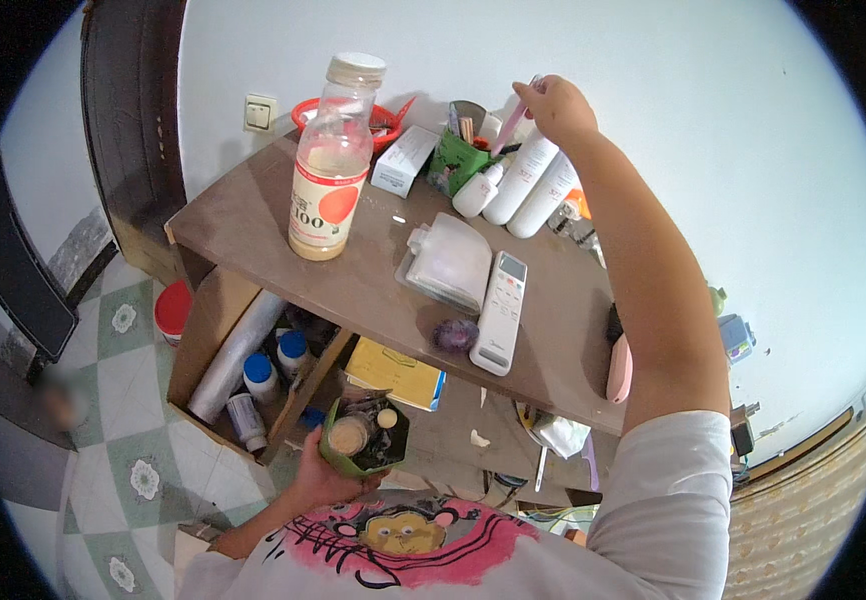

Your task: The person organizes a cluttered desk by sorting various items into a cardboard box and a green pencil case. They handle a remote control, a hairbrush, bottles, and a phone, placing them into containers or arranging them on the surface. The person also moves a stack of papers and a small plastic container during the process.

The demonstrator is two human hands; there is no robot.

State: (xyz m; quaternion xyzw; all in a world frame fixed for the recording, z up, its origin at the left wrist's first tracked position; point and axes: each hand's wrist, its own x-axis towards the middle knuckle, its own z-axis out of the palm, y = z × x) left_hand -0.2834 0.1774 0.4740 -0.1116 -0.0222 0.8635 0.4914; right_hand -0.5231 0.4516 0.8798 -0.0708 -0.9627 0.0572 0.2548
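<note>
My left hand (325, 478) is wrapped round a green, many-sided holder (337, 456), low in front of my shirt. Inside it are a round beige-topped item (350, 433), a smaller pale round one (387, 418) and dark things I cannot make out. Far across the cabinet top, my right hand (563, 106) pinches a slim pink stick-like item (515, 124). Its lower end reaches beside a green patterned holder (456, 165) with several slender items in it. White bottles (523, 178) stand just below that hand, next to a small white bottle (477, 193).
On the cabinet top (253, 215) stand a tall clear bottle (329, 185), a red basket (389, 134) and a white box (406, 160). A remote control (501, 312), a clear case (451, 262) and a purple ball (455, 335) lie nearer. Below, an open compartment holds blue-capped bottles (261, 378).
</note>
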